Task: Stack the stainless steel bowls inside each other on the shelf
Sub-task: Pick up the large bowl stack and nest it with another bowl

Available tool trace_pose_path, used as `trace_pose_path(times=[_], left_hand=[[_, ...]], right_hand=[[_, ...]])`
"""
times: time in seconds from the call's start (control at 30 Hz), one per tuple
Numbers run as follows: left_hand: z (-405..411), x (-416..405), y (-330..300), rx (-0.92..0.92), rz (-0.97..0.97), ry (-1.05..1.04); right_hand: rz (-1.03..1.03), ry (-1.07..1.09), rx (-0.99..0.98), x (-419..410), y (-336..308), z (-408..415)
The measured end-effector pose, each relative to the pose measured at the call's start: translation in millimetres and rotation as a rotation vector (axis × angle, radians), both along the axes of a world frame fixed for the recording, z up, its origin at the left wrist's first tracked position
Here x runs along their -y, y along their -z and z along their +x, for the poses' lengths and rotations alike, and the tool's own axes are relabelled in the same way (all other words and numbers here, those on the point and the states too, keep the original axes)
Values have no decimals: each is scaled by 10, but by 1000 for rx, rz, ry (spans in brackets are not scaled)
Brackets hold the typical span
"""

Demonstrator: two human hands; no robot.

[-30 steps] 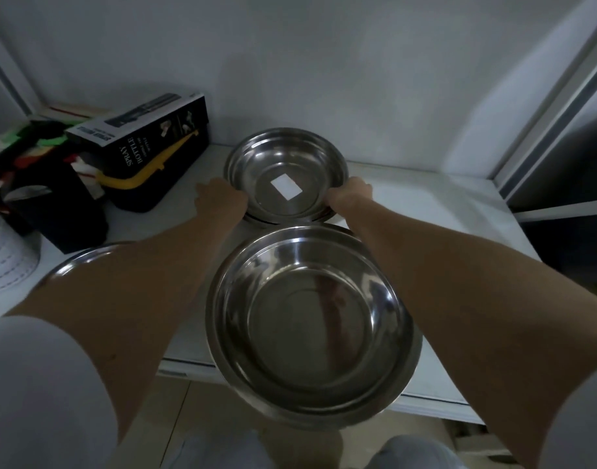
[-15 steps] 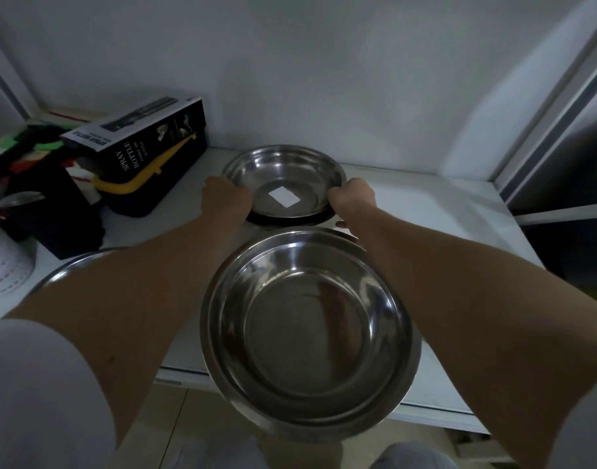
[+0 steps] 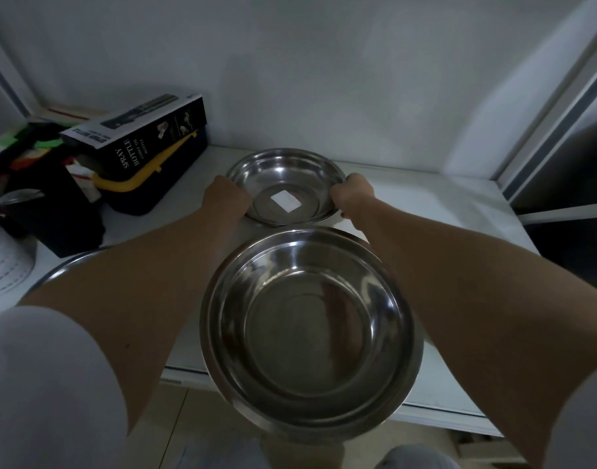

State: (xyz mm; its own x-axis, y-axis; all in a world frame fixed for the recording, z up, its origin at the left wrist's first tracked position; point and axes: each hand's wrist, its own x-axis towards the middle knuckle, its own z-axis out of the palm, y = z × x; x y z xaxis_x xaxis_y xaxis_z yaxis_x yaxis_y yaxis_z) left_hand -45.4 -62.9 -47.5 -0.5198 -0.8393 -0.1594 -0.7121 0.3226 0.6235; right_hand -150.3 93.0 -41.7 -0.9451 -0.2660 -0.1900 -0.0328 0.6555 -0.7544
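Both hands are gripping the small bowl (image 3: 285,186) at the back of the shelf (image 3: 425,204), the left hand (image 3: 226,197) and right hand (image 3: 352,194) closed on opposite rims. The large bowl (image 3: 310,333) is sitting directly nearer the person, overhanging the shelf's front edge, so the small bowl probably needs lifting back toward the body.

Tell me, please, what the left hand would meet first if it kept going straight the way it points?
Probably the white back wall. The left hand, gripping the small bowl, points away along the shelf; nothing shows between, though depth is unclear.

Small bowl (image 3: 287,186), earlier tilted up between both hands, now lower and flatter.
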Motion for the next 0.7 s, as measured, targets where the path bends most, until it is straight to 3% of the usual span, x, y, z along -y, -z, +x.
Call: trace_pose_path(times=[0.4,0.57,0.7], left_hand=[[150,-197,-578,-296,-17,-38],[505,-479,-908,-313,-59,-25],[859,-713,-919,-259,15,17]], right_hand=[[-195,95,-66,-54,-528,178],[-170,118,-65,-323,-799,545],[-106,155,-86,-607,-873,909]])
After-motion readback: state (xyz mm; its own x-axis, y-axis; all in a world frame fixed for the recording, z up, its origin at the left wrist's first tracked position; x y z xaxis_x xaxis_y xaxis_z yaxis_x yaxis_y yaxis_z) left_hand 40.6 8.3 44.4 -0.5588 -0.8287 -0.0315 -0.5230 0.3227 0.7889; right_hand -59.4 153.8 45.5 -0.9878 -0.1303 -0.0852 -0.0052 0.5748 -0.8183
